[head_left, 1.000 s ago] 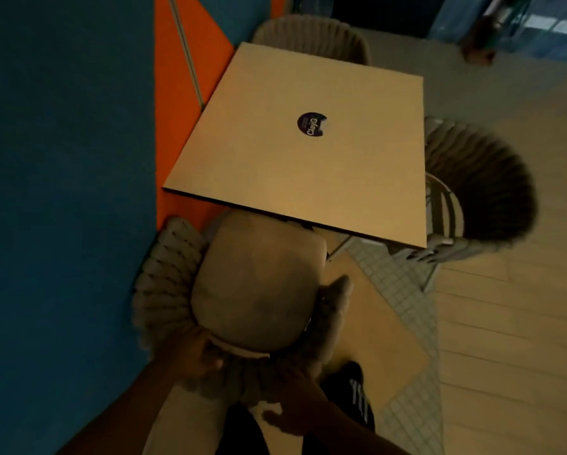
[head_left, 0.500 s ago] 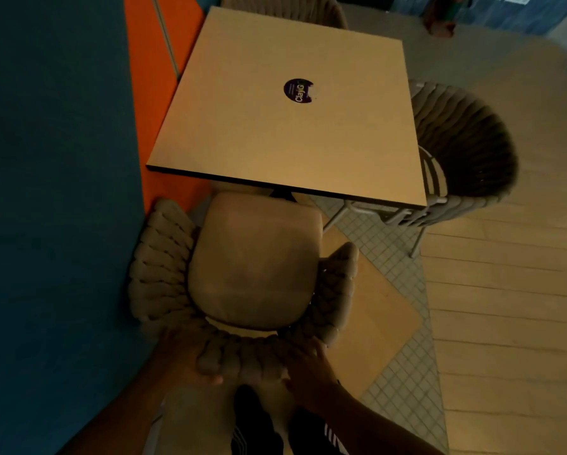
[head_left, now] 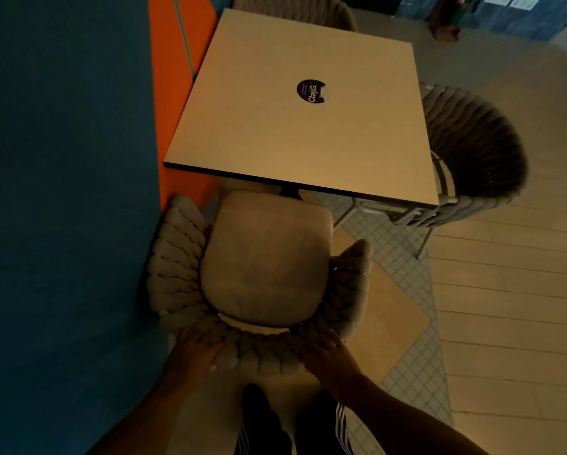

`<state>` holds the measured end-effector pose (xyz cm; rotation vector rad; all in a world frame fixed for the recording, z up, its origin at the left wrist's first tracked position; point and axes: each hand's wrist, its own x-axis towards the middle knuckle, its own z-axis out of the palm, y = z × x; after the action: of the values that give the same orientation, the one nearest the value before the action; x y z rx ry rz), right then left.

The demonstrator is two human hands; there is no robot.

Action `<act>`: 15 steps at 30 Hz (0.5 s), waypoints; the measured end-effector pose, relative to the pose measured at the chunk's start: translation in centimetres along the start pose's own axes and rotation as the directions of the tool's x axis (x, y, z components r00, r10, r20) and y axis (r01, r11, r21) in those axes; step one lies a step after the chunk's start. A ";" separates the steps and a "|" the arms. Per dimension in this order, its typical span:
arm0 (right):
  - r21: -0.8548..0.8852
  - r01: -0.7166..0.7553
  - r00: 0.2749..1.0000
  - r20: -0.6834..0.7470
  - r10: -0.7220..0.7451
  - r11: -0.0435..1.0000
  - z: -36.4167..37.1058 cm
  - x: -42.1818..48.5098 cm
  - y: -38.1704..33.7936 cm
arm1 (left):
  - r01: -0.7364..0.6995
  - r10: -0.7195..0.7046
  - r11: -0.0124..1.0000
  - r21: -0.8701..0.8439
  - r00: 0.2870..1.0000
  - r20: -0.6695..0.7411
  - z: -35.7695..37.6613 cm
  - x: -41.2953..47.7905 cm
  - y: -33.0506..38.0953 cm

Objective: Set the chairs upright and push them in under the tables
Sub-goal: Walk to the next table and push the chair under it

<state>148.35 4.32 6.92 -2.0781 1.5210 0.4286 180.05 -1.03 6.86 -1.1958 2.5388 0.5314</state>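
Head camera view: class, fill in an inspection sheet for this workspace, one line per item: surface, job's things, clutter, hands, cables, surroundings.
Surface: square table, bare except a round dark sticker.
Job's things: near chair upright, seat front at the table edge, not tucked under; side chair upright, partly under; far chair upright at the opposite edge.
Clutter: nothing seen.
Hands: left hand and right hand both on the near chair's braided backrest, fingers pressed against it.
Cables: nothing seen.
Surroundings: blue and orange wall on the left; tiled and plank floor.
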 end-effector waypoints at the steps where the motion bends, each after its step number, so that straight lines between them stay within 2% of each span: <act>1: -0.004 0.014 1.000 -0.011 -0.014 1.000 0.2 -0.2 0.1 | 0.014 -0.013 1.000 -0.022 0.998 0.067 0.2 0.1 0.0; 3: 0.025 0.022 1.000 -0.012 -0.022 0.999 -0.4 -0.3 0.4 | 0.062 -0.056 0.997 -0.045 0.992 0.115 1.3 0.4 0.1; 6: 0.011 -0.004 1.000 -0.005 0.004 1.000 -0.9 -0.3 0.0 | 0.117 -0.112 0.991 -0.070 0.990 0.081 1.9 0.5 -0.2; 9: -0.026 -0.018 1.000 0.000 0.018 0.999 -0.7 0.0 0.5 | 0.087 -0.084 0.995 -0.050 0.994 0.065 1.8 0.9 -0.2; 12: -0.083 -0.044 0.998 -0.041 0.040 0.996 -1.2 -0.2 0.9 | 0.094 -0.084 0.989 -0.111 0.992 0.093 0.9 1.5 0.2; 14: -0.112 -0.103 0.994 0.018 0.106 0.988 -2.1 0.1 1.0 | 0.099 -0.097 0.994 -0.045 0.994 0.054 0.0 1.7 0.4; 15: -0.180 -0.110 0.992 0.048 0.120 0.978 -2.6 0.4 1.1 | 0.088 -0.090 0.996 -0.034 0.995 -0.037 -0.3 1.8 0.5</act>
<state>147.27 2.28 8.55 -2.0954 1.6252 0.6854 178.54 -2.12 6.48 -1.3361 2.5036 0.5351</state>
